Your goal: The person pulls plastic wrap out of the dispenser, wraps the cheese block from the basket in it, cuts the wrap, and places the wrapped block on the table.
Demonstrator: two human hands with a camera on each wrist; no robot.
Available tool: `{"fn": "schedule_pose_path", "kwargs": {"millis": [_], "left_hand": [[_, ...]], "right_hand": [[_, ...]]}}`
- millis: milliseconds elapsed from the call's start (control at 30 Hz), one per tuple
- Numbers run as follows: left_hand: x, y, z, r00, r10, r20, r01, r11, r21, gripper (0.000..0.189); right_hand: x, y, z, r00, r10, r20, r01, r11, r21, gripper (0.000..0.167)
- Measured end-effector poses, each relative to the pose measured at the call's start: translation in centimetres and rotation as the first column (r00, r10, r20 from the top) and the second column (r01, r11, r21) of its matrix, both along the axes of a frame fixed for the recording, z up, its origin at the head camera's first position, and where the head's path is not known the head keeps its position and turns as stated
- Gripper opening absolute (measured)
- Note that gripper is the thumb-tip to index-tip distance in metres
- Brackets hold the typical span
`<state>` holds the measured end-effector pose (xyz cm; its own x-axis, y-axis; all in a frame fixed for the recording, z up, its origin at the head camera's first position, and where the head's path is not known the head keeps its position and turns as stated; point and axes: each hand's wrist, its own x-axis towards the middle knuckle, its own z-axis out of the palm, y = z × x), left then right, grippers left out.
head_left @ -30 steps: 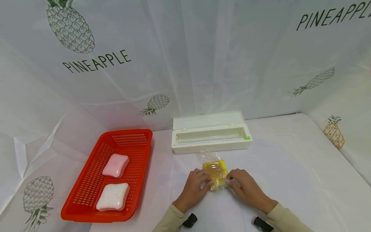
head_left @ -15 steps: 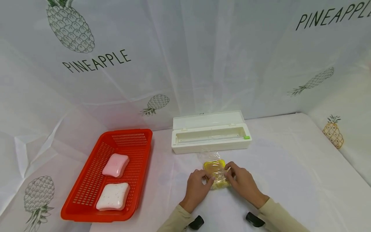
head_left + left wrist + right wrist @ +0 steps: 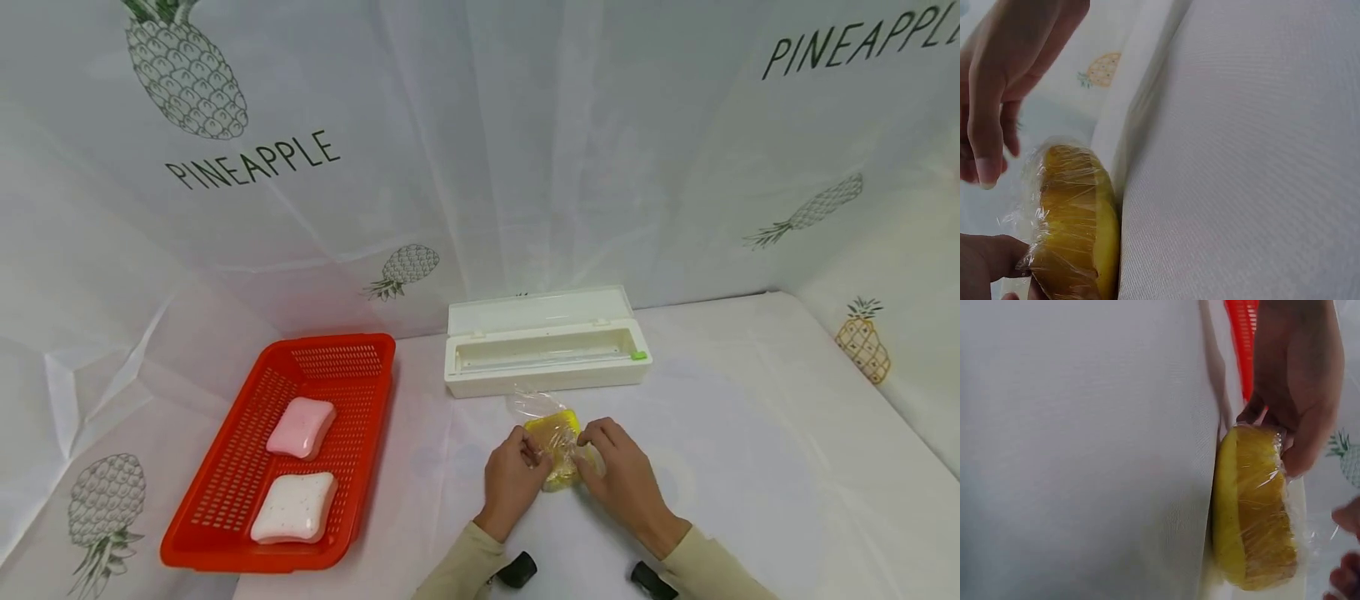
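Note:
A yellow bar of soap point(image 3: 561, 427) with a brownish top, wrapped in crinkled cling film, lies on the white table between both hands. Loose clear film point(image 3: 534, 403) spreads from its far side. My left hand point(image 3: 512, 479) pinches the wrapped soap's left end; the right wrist view shows its thumb and fingers point(image 3: 1300, 453) on the film there. My right hand point(image 3: 624, 483) is over the soap's right side. In the left wrist view its fingers point(image 3: 988, 147) point down, apart from the soap, with nothing seen gripped.
Behind the soap stands a long white wrap dispenser point(image 3: 547, 379), lid raised, with a green slider point(image 3: 638, 356). A red basket point(image 3: 367, 467) on the left holds a pink soap point(image 3: 302, 427) and a white speckled soap point(image 3: 294, 508). A pineapple-printed curtain point(image 3: 525, 167) hangs behind.
My right hand has shifted left and inward over the soap, and the left hand has moved slightly right. The film on the soap has been bunched and folded; the soap has turned slightly.

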<state>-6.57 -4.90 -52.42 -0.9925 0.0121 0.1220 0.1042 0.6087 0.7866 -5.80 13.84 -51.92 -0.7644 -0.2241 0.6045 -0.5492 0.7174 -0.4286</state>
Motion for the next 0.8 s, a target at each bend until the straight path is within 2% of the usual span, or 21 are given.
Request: {"fn": "schedule_pose_path", "kwargs": {"millis": [100,167,233,267,333,400,433,467,533,600,667,700,733,800], "left_hand": [[-0.1,-0.1,-0.2,1.000,-0.012,0.007,0.012,1.000,0.011,0.028],[0.0,-0.2,-0.2,1.000,-0.022,0.011,0.021,1.000,0.018,0.028],[0.1,-0.2,-0.2,0.999,-0.033,-0.004,0.033,0.999,0.022,0.029],[0.2,-0.3,-0.1,0.999,-0.040,-0.022,0.040,0.999,0.013,0.030],[0.5,-0.4,0.1,0.992,-0.071,-0.100,0.065,0.996,-0.063,0.034],[0.7,-0.6,0.3,0.970,-0.133,-0.204,0.096,0.978,-0.184,0.042],[0.9,-0.7,0.5,0.949,-0.176,-0.260,0.106,0.959,-0.264,0.046],[1.0,-0.8,0.7,0.921,-0.229,-0.314,0.111,0.929,-0.353,0.050],[1.3,-1.1,1.0,0.867,-0.328,-0.374,0.092,0.845,-0.527,0.054],[1.5,-1.4,1.2,0.832,-0.405,-0.380,0.067,0.753,-0.654,0.057],[1.7,-1.6,1.1,0.824,-0.446,-0.350,0.048,0.670,-0.741,0.057],[1.8,-1.7,1.0,0.830,-0.452,-0.327,0.044,0.638,-0.768,0.056],[1.8,-1.8,0.9,0.835,-0.455,-0.311,0.045,0.619,-0.784,0.055],[1.8,-1.8,0.8,0.844,-0.456,-0.283,0.055,0.597,-0.800,0.053]], "right_hand": [[0.2,0.3,-0.1,0.985,0.156,-0.073,-0.151,0.986,0.072,0.045],[0.3,0.5,-0.2,0.976,0.202,-0.084,-0.189,0.972,0.140,0.052],[0.4,0.7,-0.3,0.974,0.215,-0.073,-0.198,0.962,0.190,0.059],[0.4,0.8,-0.3,0.975,0.211,-0.065,-0.193,0.957,0.218,0.062],[0.4,1.0,-0.4,0.978,0.202,-0.047,-0.184,0.949,0.258,0.065],[0.4,1.1,-0.5,0.979,0.199,-0.038,-0.181,0.942,0.282,0.065],[0.4,1.1,-0.5,0.979,0.201,-0.037,-0.181,0.939,0.292,0.064],[0.4,1.2,-0.5,0.978,0.204,-0.037,-0.184,0.937,0.297,0.064],[0.3,1.3,-0.4,0.976,0.213,-0.042,-0.191,0.933,0.305,0.064],[0.2,1.4,-0.4,0.974,0.221,-0.049,-0.195,0.929,0.315,0.066],[0.2,1.5,-0.3,0.973,0.225,-0.051,-0.197,0.926,0.321,0.068],[0.2,1.6,-0.3,0.973,0.227,-0.052,-0.198,0.925,0.323,0.069],[0.3,1.7,-0.4,0.972,0.228,-0.053,-0.200,0.925,0.325,0.070],[0.3,1.9,-0.6,0.972,0.227,-0.053,-0.198,0.926,0.322,0.072]]}}
